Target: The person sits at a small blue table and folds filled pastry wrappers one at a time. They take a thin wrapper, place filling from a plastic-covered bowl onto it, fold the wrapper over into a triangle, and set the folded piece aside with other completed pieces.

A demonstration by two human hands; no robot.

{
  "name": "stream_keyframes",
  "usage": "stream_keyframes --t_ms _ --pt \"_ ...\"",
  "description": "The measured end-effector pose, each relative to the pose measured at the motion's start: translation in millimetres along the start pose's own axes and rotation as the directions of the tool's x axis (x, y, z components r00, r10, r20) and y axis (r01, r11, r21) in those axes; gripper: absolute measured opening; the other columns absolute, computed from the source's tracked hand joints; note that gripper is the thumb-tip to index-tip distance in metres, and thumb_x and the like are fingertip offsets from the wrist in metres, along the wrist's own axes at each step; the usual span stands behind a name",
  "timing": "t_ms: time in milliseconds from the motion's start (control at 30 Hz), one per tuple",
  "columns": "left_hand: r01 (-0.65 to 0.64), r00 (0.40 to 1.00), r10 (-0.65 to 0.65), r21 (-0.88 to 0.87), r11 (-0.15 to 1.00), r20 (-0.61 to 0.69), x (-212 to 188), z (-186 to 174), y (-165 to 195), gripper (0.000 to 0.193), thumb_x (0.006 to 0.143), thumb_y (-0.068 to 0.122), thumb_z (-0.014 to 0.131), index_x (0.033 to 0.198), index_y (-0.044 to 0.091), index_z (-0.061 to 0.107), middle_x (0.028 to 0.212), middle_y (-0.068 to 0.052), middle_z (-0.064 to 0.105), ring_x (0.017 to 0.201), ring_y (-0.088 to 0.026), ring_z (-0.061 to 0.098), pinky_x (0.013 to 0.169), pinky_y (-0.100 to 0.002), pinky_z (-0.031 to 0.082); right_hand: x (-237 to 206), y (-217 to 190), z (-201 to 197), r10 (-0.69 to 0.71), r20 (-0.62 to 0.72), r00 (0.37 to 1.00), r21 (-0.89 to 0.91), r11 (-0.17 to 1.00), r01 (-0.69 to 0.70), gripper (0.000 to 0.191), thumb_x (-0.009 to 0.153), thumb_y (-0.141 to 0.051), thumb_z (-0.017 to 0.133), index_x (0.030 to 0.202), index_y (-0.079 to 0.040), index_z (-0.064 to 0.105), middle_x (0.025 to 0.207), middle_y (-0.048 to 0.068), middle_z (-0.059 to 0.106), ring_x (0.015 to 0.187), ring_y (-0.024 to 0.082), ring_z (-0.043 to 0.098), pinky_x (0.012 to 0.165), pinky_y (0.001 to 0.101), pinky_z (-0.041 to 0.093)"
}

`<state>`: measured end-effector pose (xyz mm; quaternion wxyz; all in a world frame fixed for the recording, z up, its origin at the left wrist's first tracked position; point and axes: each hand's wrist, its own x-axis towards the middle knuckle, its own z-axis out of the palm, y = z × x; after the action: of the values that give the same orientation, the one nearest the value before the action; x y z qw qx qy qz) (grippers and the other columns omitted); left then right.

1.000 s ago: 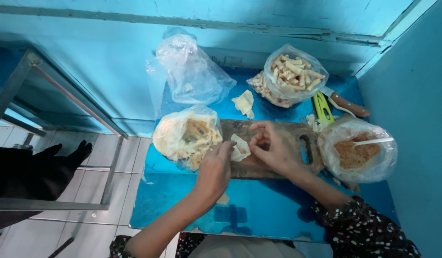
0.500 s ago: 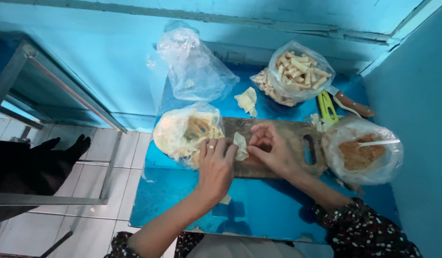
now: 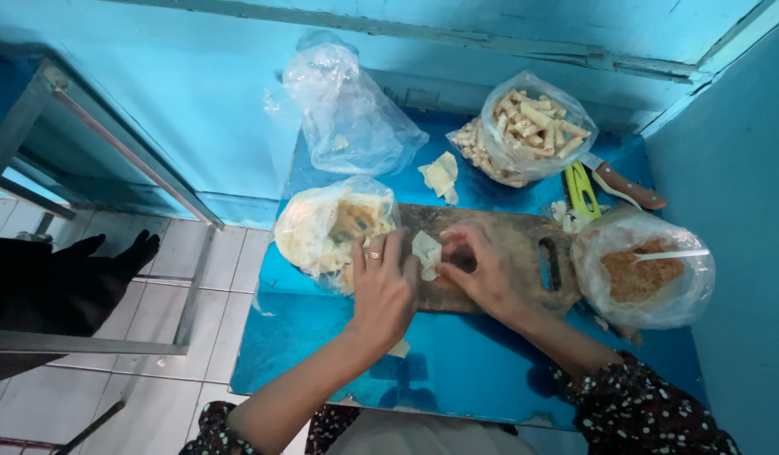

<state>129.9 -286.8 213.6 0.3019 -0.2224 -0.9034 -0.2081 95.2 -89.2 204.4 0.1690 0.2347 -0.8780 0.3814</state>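
Note:
My left hand (image 3: 381,286) and my right hand (image 3: 482,270) meet over a worn wooden cutting board (image 3: 524,244) on a shiny blue table (image 3: 457,371). Between the fingertips of both hands sits a small pale wrapper sheet (image 3: 425,253), pinched and partly folded. A ring shows on my left hand. Just left of that hand lies a clear plastic bag of thin pale wrapper sheets (image 3: 322,227). My right hand covers part of the board's middle.
A bag of rolled pale sticks (image 3: 532,126) stands at the back, a crumpled clear bag (image 3: 347,118) at back left, a bag of brown filling with a white spoon (image 3: 646,270) at right. A green peeler (image 3: 581,190), a wooden-handled knife (image 3: 625,185) and wrapper scraps (image 3: 440,175) lie nearby. Tiled floor at left.
Both hands have stayed on the board, working the small wrapper piece between the fingertips; my left hand has shifted slightly right toward it. The bags have not moved.

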Motion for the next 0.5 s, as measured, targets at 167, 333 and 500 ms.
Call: stream_keyframes --t_ms 167,333,500 --pt "-0.013 1.0 0.013 -0.007 1.0 -0.001 -1.7 2.8 -0.8 0.014 0.082 0.009 0.064 0.091 0.0 0.067 0.14 -0.022 0.051 0.126 -0.038 0.049 0.11 -0.065 0.031 0.9 2.1 -5.7 -0.027 0.122 0.992 -0.034 0.999 0.032 0.043 0.08 -0.015 0.085 0.116 -0.011 0.061 0.095 -0.002 0.081 0.096 0.017 0.076 0.101 0.0393 0.041" --pt "-0.006 1.0 0.006 -0.023 1.0 0.028 -3.2 4.5 -2.9 0.009 0.081 0.008 0.065 0.086 0.0 0.065 0.146 -0.023 0.048 0.128 -0.039 0.048 0.112 -0.068 0.028 -7.9 10.1 -1.7 -0.01 0.165 0.986 0.149 0.989 -0.015 0.04 0.087 -0.006 0.078 0.121 -0.006 0.059 0.103 0.003 0.081 0.11 0.019 0.072 0.103 0.0382 0.046" --pt "-0.004 0.999 0.005 -0.024 1.0 0.039 -3.6 4.8 -3.3 0.009 0.08 0.008 0.066 0.087 0.001 0.065 0.146 -0.023 0.047 0.129 -0.039 0.046 0.113 -0.069 0.026 -11.4 9.1 3.0 0.142 0.158 0.977 0.33 0.925 -0.188 0.036 0.089 -0.002 0.075 0.121 -0.005 0.058 0.106 0.006 0.076 0.102 0.014 0.076 0.09 0.0284 0.06"
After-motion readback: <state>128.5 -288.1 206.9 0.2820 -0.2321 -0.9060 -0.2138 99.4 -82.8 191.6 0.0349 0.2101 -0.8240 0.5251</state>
